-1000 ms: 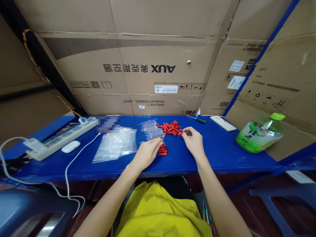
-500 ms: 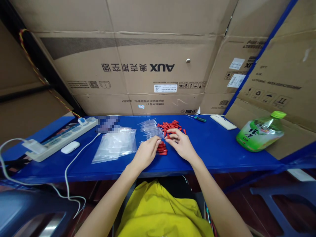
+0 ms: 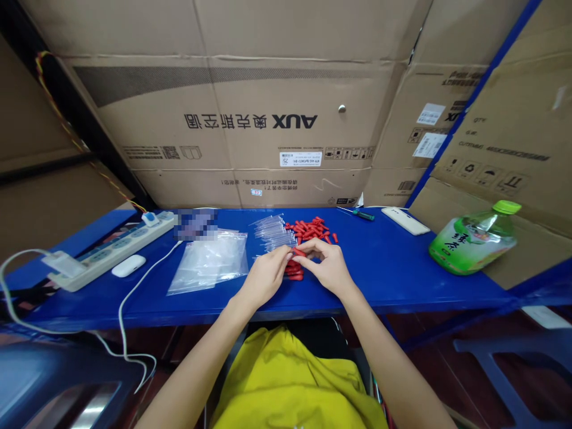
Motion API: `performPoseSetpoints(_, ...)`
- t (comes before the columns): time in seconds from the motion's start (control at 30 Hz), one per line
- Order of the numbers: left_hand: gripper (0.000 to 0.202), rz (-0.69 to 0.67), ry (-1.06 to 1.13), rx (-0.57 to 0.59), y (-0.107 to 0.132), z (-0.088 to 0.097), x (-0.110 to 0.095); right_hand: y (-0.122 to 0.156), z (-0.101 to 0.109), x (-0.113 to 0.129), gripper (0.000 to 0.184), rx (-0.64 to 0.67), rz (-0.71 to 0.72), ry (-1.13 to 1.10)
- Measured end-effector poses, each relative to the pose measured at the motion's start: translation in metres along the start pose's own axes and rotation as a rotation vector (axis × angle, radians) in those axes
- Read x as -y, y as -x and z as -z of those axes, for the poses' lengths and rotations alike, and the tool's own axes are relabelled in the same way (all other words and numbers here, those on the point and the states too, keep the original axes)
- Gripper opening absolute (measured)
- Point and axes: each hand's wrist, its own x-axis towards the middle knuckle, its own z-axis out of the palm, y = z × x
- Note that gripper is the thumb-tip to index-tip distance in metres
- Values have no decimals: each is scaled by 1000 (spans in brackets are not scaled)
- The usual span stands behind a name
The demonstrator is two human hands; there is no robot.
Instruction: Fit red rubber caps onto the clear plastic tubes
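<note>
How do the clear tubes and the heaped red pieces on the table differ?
The clear tubes are transparent; the heaped red pieces look opaque. The clear tubes are long and thin; the heaped red pieces are short and stubby. The clear tubes lie roughly parallel; the heaped red pieces are jumbled. Both rest on the blue table.

We see a blue table (image 3: 393,274), and on it clear tubes (image 3: 273,232) lie bunched together. Just right of the tubes we have a pile of red bulbs (image 3: 313,228); nearer to us than the tubes, a smaller red group (image 3: 295,275) shows, partly hidden. Left of the tubes we see bags (image 3: 210,262) lying flat, then a white cable (image 3: 155,263), a white case (image 3: 128,266) and, farther left, a power strip (image 3: 116,250). Well right of the tubes we have a screwdriver (image 3: 363,215), then a phone (image 3: 405,221), and farthest right a bottle (image 3: 473,241).
</note>
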Motion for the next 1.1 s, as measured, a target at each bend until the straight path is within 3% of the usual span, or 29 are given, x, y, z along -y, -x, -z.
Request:
performPoseSetpoints(0.2,30,27,-25,-14,2,1,1,0,1,-1,16,-9,8,-32)
performPoseSetpoints(1.1,30,-38,-163,25,3,4,4,1,3,-1,21,18,9,7)
